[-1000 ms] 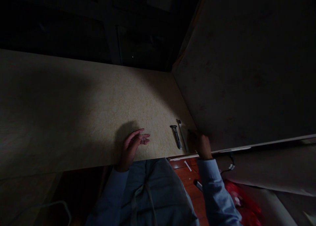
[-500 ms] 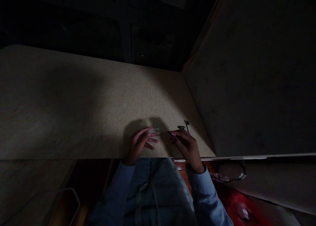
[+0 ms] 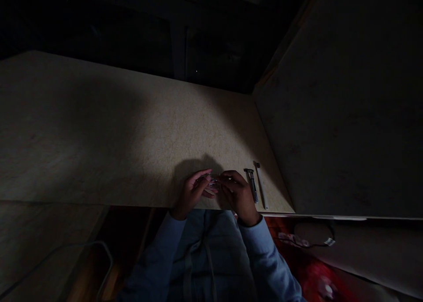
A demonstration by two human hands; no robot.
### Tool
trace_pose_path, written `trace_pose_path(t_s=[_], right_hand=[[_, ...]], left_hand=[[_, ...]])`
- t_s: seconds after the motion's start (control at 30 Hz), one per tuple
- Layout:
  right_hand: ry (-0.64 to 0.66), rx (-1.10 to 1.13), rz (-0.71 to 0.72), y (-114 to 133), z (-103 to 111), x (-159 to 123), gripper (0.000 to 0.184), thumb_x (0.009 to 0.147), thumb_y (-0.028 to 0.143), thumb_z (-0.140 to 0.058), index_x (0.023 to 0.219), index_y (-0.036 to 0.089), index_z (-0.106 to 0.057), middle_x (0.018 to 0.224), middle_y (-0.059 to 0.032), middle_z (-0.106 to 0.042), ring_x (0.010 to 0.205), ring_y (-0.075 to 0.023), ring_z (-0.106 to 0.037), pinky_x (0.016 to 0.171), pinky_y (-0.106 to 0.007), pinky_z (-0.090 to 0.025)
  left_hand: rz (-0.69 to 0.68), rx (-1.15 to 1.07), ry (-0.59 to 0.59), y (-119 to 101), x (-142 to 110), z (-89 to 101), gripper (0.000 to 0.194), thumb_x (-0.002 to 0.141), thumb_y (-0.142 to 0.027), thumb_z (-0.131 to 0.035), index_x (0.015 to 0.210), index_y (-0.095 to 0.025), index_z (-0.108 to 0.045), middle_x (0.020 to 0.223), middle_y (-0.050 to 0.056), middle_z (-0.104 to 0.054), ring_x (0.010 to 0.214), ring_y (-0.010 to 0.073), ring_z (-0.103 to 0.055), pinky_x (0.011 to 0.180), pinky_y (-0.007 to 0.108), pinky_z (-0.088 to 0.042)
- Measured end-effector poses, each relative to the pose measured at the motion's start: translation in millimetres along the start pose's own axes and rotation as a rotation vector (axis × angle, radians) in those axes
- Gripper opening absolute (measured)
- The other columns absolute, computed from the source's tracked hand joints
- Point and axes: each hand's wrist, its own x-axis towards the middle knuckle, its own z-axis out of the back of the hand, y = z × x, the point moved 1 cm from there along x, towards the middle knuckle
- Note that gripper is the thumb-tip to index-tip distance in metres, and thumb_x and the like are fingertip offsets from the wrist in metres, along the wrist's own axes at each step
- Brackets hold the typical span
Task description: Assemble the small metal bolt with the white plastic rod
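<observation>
My left hand is closed around the edge of a small clear plastic case, close above the table's front edge. Part of the case is covered by my fingers. At its right side my right hand is closed, thumb and fingertips pinched together against the case. Whatever lies between those fingertips is hidden. Just right of that hand, a razor with a dark handle lies on the table, its head pointing away from me. Beside it is a toothbrush with a pale handle and dark bristles.
A pale, marbled table stretches left and forward. A grey panel rises along its right side. Below the front edge, a cable hangs at the left, and something red and fluffy sits at the lower right.
My right hand has moved left to the clear case, carrying the small dark piece seen in its pinch earlier. The razor and toothbrush now show fully. The view has shifted slightly.
</observation>
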Motion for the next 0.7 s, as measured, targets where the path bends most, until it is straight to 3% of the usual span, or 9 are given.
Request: trace_pose_path(t_s=[0.4,0.57,0.7], right_hand=[[0.056,0.094,-0.059,7,2,-3,0.033,0.094,0.018,-0.054,0.119,0.03,-0.072,0.117,-0.0093,-0.062,0.106,-0.0216,-0.064,0.092,-0.038,-0.057],[-0.082,0.248,-0.289,6,-4,-6,0.028,0.093,0.03,-0.061,0.119,0.024,-0.069,0.119,-0.0116,-0.064,0.108,-0.0227,-0.065,0.089,-0.037,-0.057],[-0.096,0.516,-0.47,2,-15,-9,0.028,0.089,0.035,-0.066,0.114,0.022,-0.069,0.111,-0.0091,-0.071,0.101,-0.0219,-0.069,0.088,-0.036,-0.058]], left_hand=[[-0.063,0.008,-0.044,4,2,0.9,0.051,0.078,-0.048,-0.075,0.117,-0.015,-0.069,0.087,0.007,-0.075,0.064,0.02,-0.072,0.057,0.032,-0.063],[-0.063,0.0,-0.036,2,1,1.5,0.054,0.077,-0.05,-0.076,0.118,-0.014,-0.068,0.089,0.009,-0.077,0.062,0.0207,-0.072,0.059,0.034,-0.063],[-0.075,-0.001,-0.026,0,-1,1.5,0.057,0.078,-0.05,-0.074,0.12,-0.012,-0.067,0.089,0.01,-0.077,0.064,0.0211,-0.073,0.061,0.035,-0.063]])
